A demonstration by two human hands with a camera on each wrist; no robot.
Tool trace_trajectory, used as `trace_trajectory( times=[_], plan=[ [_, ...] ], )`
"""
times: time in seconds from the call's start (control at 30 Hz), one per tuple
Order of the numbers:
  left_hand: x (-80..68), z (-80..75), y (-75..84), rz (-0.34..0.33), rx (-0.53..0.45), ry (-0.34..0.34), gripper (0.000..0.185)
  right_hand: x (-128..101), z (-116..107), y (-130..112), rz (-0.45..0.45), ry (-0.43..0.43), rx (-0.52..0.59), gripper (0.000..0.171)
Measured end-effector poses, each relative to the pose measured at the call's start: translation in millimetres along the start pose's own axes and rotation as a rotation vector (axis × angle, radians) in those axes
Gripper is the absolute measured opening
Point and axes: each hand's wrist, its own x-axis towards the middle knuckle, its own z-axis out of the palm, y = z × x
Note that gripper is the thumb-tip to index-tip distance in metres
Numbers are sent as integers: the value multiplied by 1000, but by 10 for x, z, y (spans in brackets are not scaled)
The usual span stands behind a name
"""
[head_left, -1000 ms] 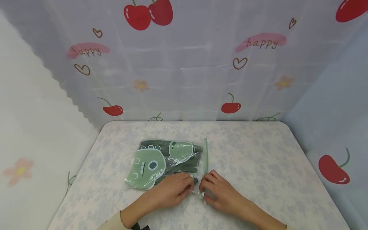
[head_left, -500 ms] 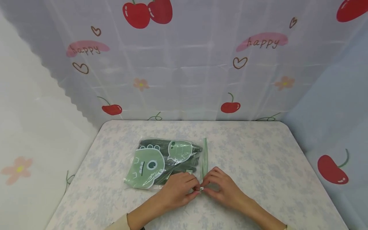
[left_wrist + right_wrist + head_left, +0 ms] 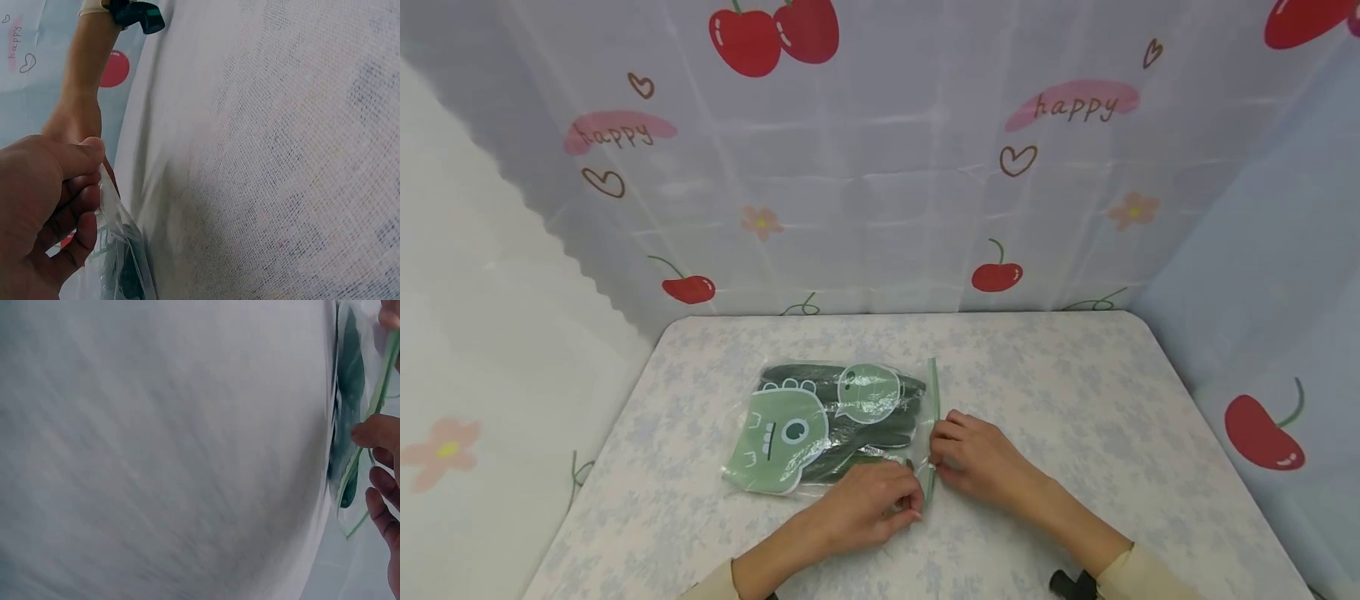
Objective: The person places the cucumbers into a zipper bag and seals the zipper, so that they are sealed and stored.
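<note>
A clear zip bag (image 3: 797,437) with a pale green cartoon monster print lies flat on the table. Long dark green things (image 3: 808,372) fill it. Its green zip strip (image 3: 935,387) runs along the right side. My left hand (image 3: 874,502) pinches the bag's near right corner between thumb and forefinger; in the left wrist view the film stretches away from those fingertips (image 3: 94,145). Further up the strip, my right hand (image 3: 977,457) pinches the zip, where a small white slider is mostly hidden. The right wrist view has its thumb (image 3: 369,432) on the green strip (image 3: 382,384).
A pale, blue-flowered cloth covers the table (image 3: 1045,375). Behind it hangs a curtain (image 3: 880,200) printed with cherries and hearts, with more sheeting on both sides. A black wrist mount (image 3: 1072,583) shows at the right sleeve (image 3: 1142,575).
My right hand, first at the near corner of the bag, has moved away along the zip strip. My left hand has shifted right onto that corner. The bag has stayed nearly in place.
</note>
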Motion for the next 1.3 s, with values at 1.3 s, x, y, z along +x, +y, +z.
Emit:
trace_trajectory(
  times=[1.3],
  plan=[
    [55, 63, 21, -33, -22, -114, 18, 224, 107, 555, 917, -301, 1099, 27]
  ],
)
